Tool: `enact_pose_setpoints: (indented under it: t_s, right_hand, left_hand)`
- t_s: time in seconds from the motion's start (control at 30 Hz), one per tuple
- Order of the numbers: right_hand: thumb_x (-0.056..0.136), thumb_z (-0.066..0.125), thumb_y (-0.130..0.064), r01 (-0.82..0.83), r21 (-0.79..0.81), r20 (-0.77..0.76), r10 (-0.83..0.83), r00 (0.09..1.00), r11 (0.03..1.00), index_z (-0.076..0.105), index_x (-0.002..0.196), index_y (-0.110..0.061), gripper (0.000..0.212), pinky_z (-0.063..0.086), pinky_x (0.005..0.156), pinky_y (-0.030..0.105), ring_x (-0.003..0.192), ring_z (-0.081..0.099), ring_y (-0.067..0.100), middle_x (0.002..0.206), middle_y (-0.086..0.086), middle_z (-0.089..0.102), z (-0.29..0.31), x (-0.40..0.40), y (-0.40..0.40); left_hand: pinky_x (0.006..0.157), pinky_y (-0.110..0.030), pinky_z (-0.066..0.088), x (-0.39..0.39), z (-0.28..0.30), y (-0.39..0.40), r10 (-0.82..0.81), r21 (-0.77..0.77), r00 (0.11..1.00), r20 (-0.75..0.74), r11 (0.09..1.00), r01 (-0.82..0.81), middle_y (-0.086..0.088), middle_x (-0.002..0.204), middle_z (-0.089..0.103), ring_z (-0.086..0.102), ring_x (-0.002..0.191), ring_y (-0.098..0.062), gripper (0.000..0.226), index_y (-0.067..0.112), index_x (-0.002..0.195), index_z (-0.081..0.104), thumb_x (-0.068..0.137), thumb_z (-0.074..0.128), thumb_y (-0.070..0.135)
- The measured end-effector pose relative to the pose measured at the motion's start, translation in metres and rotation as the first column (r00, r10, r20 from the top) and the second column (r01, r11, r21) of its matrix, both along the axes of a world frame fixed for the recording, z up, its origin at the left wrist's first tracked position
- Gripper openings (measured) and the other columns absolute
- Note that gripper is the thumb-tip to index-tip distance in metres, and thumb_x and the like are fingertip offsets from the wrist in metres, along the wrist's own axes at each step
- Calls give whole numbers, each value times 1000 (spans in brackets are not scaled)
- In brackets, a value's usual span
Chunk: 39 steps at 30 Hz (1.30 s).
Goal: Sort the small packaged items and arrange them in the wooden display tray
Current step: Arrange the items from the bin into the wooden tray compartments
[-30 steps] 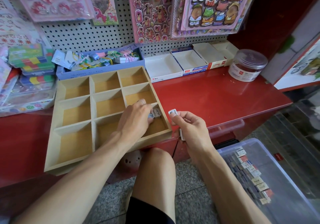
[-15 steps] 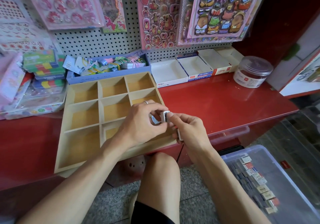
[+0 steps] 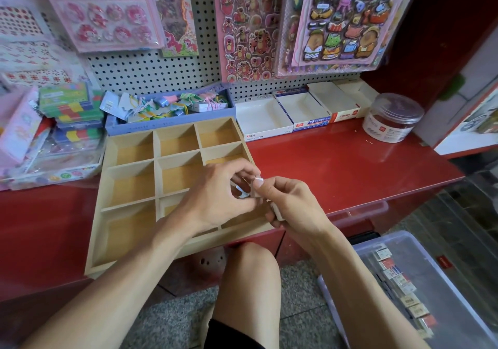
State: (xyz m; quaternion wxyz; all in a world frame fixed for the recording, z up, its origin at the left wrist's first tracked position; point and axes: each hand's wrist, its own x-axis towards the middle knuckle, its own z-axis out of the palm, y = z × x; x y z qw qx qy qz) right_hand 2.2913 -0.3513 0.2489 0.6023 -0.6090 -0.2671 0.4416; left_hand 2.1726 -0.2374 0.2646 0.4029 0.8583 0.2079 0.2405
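The writing that can be made out is scant: the blue-fronted box (image 3: 307,111) by the back edge of the red bench (image 3: 350,165) carries a white "28" among characters too small to read, and the white box (image 3: 265,118) to its left shows a small red heart logo. The red-fronted box (image 3: 335,104) and the label on the clear round jar (image 3: 392,117) near the bench's back right corner are illegible.

The wooden display tray (image 3: 129,184) lies on the bench's front edge, its near rim overhanging. It is pale wood with thin dividers forming square compartments, those in view bare.

Both hands meet over the tray's front right corner. The left hand (image 3: 215,197) has fingers curled, pinching a small white packet (image 3: 257,184) together with the right hand (image 3: 293,206), whose thumb and forefinger close on it. A second pale packet (image 3: 277,211) sits tucked under the right hand's curled lower fingers.

On the floor at the right, a clear plastic bin (image 3: 442,289) holds rows of small packaged items (image 3: 398,281), white, red and dark, their print unreadable.
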Motion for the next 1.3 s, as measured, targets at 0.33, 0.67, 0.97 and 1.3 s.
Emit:
enact_pose_setpoints:
  t_s: [0.33,0.67,0.97,1.3]
  right_hand:
    - [102,51,-44,309,-174,-18,-316,948,935,53,58,-13,54,25,43,23,37,40,17,49,6,49,-12,21,-6]
    - [99,58,-39,371,-174,-65,-387,920,912,50,58,-12,50,27,40,23,38,39,18,49,5,43,-26,18,-2]
    - [99,59,-38,356,-127,-67,-366,928,926,50,54,-15,52,28,42,24,38,38,17,50,5,42,-22,13,1]
    - [99,58,-39,333,-132,-75,-345,936,933,51,59,-12,50,28,43,26,40,39,18,50,8,44,-18,5,7]
  left_hand:
    - [61,-27,37,1,-11,20,286,515,830,-479,857,2,10,90,60,60,85,-14,19,30,97,65,80,72,34]
    - [75,-26,38,6,-28,19,311,593,792,-525,802,78,2,97,55,51,93,-15,47,23,117,69,77,77,48]
    - [70,-25,37,5,-25,20,269,561,838,-475,826,52,6,92,55,47,93,-13,18,23,102,77,87,71,32]
    - [70,-26,47,3,-23,12,102,198,966,-236,979,-55,9,85,59,56,76,-9,22,26,99,75,77,80,28]
